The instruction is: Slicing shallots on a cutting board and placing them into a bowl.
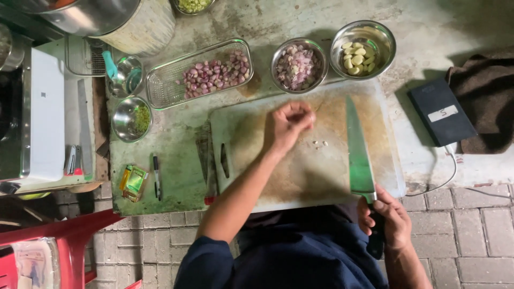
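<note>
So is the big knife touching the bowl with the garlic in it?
Apart. The head view shows the knife lying on the cutting board, its tip stopping short of the garlic bowl, with a strip of bare board between them.

Quick headcount from where I'm standing: four small round steel bowls, one with peeled garlic (pixel 357 56), one with chopped shallot (pixel 297 67), one with green bits (pixel 131 118), one holding a teal-handled tool (pixel 125 76). One wire basket (pixel 199 73) of whole shallots. One cutting board (pixel 305 160), one chef's knife (pixel 358 152), one pen (pixel 156 175), one dark scale (pixel 442 111). Two bare hands over the board.
</note>
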